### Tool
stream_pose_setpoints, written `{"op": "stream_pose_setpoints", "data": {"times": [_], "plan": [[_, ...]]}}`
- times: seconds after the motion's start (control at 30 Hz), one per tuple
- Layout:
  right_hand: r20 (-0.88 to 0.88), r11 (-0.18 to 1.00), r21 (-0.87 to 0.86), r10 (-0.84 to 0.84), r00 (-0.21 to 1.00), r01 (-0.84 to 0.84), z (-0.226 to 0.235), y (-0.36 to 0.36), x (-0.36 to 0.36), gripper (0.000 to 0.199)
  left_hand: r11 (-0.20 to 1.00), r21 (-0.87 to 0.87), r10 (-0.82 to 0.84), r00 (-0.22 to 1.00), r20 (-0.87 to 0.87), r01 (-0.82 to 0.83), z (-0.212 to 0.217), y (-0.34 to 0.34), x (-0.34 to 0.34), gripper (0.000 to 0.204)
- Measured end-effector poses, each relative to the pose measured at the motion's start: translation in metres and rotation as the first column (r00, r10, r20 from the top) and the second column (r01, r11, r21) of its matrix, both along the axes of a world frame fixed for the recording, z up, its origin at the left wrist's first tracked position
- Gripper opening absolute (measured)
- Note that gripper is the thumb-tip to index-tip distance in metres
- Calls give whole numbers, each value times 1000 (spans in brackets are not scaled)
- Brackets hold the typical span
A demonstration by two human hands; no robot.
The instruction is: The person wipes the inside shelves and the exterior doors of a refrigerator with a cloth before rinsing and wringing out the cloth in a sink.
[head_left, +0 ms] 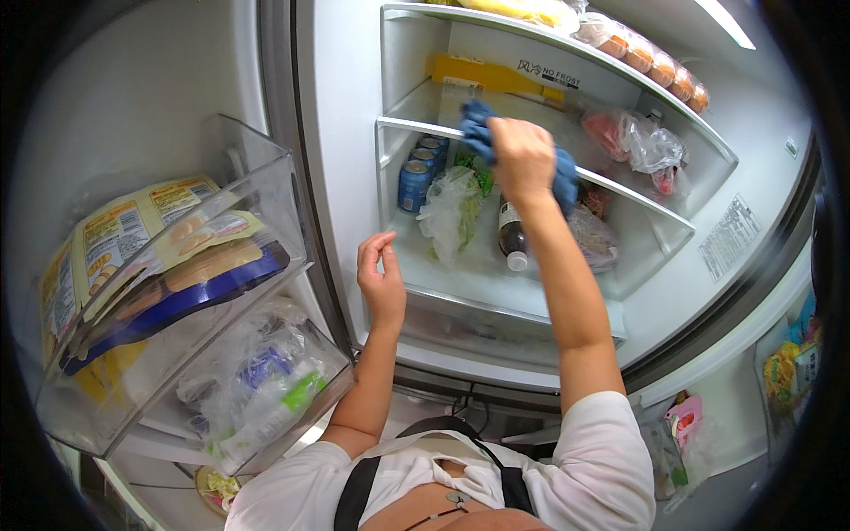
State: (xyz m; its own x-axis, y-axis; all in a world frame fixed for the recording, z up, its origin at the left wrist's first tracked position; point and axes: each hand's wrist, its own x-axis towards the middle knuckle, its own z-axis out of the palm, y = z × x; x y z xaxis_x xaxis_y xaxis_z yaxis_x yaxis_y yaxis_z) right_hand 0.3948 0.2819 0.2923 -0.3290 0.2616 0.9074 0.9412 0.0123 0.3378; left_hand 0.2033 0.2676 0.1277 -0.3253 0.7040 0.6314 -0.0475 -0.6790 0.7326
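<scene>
- Right hand (522, 159) has fingers curled round a blue cloth (476, 129), likely wiping the shelf (624, 190).
- Left hand (381, 273): empty, fingers loosely bent.
- Next wipe needs care by the yellow bottle (496, 78).

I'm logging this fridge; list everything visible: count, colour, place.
Crumpled fabric cloth: one, blue, at middle shelf
Wrapped round eggs: five visible, brown, top shelf
Long bottle: one, yellow, middle shelf
Plastic bags: uncounted, clear, middle shelf and lower left-door bin
Cylindrical metal cans: at least three, blue, bottom shelf
Bagged leafy greens: one bag, green, bottom shelf
White-capped bottle: one, dark, bottom shelf
Flat plastic packages: several, yellow and blue, upper left-door bin
Soft packets: several, multicoloured, right door
Left hand: one, bare, near cans
Right hand: one, bare, on cloth
</scene>
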Motion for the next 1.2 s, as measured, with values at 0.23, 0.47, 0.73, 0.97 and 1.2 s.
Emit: {"op": "stream_pose_setpoints", "data": {"times": [0.23,0.47,0.73,0.97,1.2], "plan": [[-95,976,-9,-218,971,218,-11,-102,113,31,998,-40,-52,998,-28,51,-7,-8,5,16],[-108,934,13,-354,929,357,-10,-137,148,26,998,-16,-63,997,-37,62,-18,-13,-10,16],[-198,820,-22,-565,801,572,-13,-178,202,31,987,-24,-159,979,-130,157,-17,-26,-17,16],[-264,838,-5,-527,808,546,-18,-174,189,32,989,-15,-147,975,-165,147,-18,-21,-10,16],[-100,988,137,-57,993,71,-25,-114,84,26,988,-32,-152,978,-144,148,-10,-21,9,17]]}}
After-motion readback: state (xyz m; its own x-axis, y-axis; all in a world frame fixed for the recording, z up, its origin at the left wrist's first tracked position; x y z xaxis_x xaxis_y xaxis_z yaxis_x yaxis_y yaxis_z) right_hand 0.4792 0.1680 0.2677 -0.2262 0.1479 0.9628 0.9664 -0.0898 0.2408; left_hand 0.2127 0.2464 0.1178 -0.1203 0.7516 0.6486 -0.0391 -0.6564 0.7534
